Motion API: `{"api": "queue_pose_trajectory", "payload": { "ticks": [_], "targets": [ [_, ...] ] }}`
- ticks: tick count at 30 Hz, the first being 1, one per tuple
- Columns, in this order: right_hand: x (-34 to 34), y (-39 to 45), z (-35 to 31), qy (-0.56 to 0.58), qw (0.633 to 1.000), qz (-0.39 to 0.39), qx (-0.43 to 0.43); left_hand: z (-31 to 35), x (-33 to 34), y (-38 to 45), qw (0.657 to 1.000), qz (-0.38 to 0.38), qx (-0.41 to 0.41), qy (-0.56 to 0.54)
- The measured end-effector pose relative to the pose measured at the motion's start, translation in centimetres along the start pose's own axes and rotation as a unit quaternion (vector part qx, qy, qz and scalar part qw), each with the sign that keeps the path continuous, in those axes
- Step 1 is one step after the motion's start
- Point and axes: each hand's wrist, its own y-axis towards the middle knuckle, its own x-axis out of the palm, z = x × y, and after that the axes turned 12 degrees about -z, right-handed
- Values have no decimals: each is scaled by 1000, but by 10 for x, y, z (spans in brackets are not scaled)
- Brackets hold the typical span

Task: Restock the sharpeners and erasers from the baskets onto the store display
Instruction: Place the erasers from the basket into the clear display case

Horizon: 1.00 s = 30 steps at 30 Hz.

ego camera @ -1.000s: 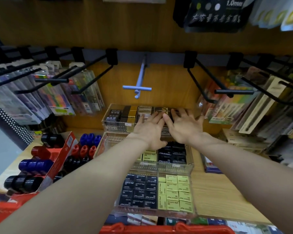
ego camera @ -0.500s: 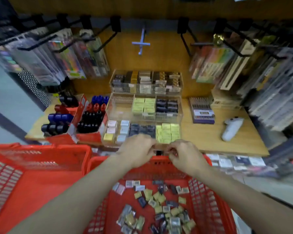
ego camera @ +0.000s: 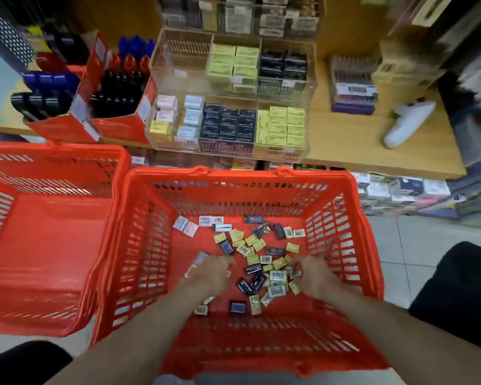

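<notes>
Loose erasers (ego camera: 261, 257) lie scattered on the floor of the red basket (ego camera: 139, 245), centre frame; light, stiff little boxes, pinch by the sides. Left hand (ego camera: 211, 270) and right hand (ego camera: 314, 273) reach in, grip unclear from blur. Display trays (ego camera: 308, 151) above.

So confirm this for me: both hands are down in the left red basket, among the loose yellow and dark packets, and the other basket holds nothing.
Wrong basket. In the head view the left hand and right hand are down in the right red basket, among the loose yellow and dark packets. The left red basket is the one with nothing visible inside. Blur hides whether either hand has a grip on a packet.
</notes>
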Motion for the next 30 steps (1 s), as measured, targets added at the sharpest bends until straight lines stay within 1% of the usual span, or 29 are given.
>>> {"api": "queue_pose_trajectory", "payload": {
  "ticks": [3, 6, 11, 14, 16, 19, 20, 23, 25, 27, 29, 30],
  "targets": [
    [19, 16, -6, 43, 999, 11, -14, 5, 20, 17, 998, 0, -7, -57],
    [36, 27, -12, 54, 997, 33, -32, 13, 37, 38, 993, 38, -4, -110],
    [36, 43, -9, 137, 986, 88, -19, 24, 46, 67, 993, 98, -2, -59],
    [22, 51, -1, 166, 978, 128, -17, 18, 47, 70, 994, 104, -1, -17],
    [14, 58, 2, 170, 975, 140, -23, 8, 47, 67, 993, 112, -1, -22],
    [7, 70, 2, 118, 982, 141, -47, -15, 41, 58, 991, 131, -6, -21],
    [5, 74, 0, 99, 983, 146, -56, -24, 39, 55, 990, 134, -12, -36],
    [0, 90, -9, 23, 977, 191, -92, -45, 34, 49, 983, 149, -11, -107],
    [-2, 105, -16, -74, 969, 204, -121, -50, 32, 46, 971, 173, 8, -163],
    [-3, 118, -23, -176, 956, 194, -134, -50, 30, 44, 962, 214, 29, -168],
    [-1, 126, -28, -229, 950, 168, -132, -48, 29, 43, 956, 240, 41, -163],
    [-1, 128, -30, -247, 947, 166, -122, -47, 29, 43, 955, 241, 47, -169]
  ]
}}
